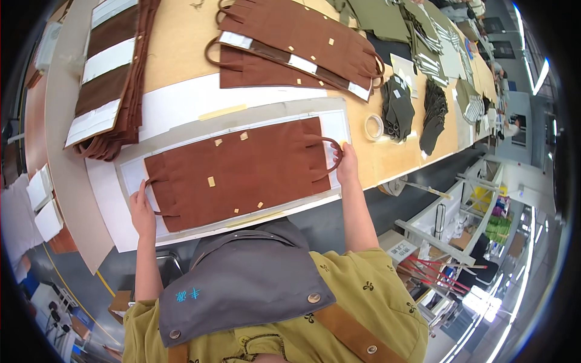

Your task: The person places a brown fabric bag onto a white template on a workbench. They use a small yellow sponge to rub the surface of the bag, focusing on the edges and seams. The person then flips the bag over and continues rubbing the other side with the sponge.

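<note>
Grey apron (242,278) nearest the camera at six o'clock, with metal snaps and brown straps, over a mustard-green patterned shirt (375,296). Just beyond, from the centre toward nine o'clock, a flat brown fabric bag (242,172), laid slantwise on a pale board (284,110) upon the tan desk (181,36). Looped handles at both short ends; small pale-yellow squares dotted over the brown cloth.

Left grip (141,212) between eight and nine o'clock, touching the left handle (164,213); cannot tell whether closed round it. Right grip (347,166) close to three o'clock, closed on the right handle (316,138).

At twelve o'clock, more brown bags (290,33), overlapping, handles jutting from the ends and white patches along one edge. At ten o'clock, a long brown stack (106,63) banded with white. At two o'clock, a roll of tape (374,127), with dark bundles (398,109) just past it. At one o'clock, olive-green pieces (381,21). At four o'clock, off the desk, red rods (423,266) beside a pale rack (417,233).
</note>
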Demonstrator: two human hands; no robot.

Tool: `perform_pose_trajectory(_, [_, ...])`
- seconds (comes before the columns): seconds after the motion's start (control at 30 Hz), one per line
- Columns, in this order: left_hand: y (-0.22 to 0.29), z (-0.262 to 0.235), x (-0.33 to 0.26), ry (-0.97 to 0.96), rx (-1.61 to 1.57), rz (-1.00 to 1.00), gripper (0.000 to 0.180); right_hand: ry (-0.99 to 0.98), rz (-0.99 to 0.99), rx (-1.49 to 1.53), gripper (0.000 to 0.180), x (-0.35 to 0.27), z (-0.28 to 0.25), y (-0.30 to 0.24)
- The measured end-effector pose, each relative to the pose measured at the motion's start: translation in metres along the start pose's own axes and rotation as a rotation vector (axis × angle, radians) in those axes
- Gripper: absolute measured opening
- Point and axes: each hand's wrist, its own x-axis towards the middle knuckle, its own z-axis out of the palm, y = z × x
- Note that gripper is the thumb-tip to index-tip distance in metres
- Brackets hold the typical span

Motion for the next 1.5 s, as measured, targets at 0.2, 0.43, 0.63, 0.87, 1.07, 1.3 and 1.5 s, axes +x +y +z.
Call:
perform_pose_trajectory(0.2, [-0.002,0.001,0.004,-0.015,0.017,-0.024,0.046,-0.023,-0.029,-0.026,0.017,0.005,0.001,0.003])
perform_pose_trajectory(0.43, [-0.01,0.005,0.006,-0.008,0.053,-0.016,0.046,-0.041,-0.085,-0.159,0.021,0.006,0.005,0.001])
perform_pose_trajectory(0.63, [-0.01,0.006,0.006,0.0,0.087,0.0,0.047,-0.05,-0.094,-0.195,0.024,0.004,0.004,0.002])
perform_pose_trajectory(0.87, [-0.008,0.005,0.006,0.06,0.137,0.025,0.047,0.025,-0.275,-0.565,0.031,0.009,-0.002,0.006])
perform_pose_trajectory(1.07, [0.096,0.007,0.013,0.161,0.103,0.243,0.046,0.014,-0.636,-0.668,0.03,-0.016,0.014,-0.022])
perform_pose_trajectory(1.3, [0.274,0.082,0.021,-0.191,0.019,0.852,0.057,-0.297,-0.906,-0.877,0.024,-0.011,0.033,-0.019])
perform_pose_trajectory(1.5, [0.314,0.126,0.066,-0.104,-0.038,0.613,0.055,-0.349,-0.947,-0.993,0.012,0.004,0.011,-0.001])
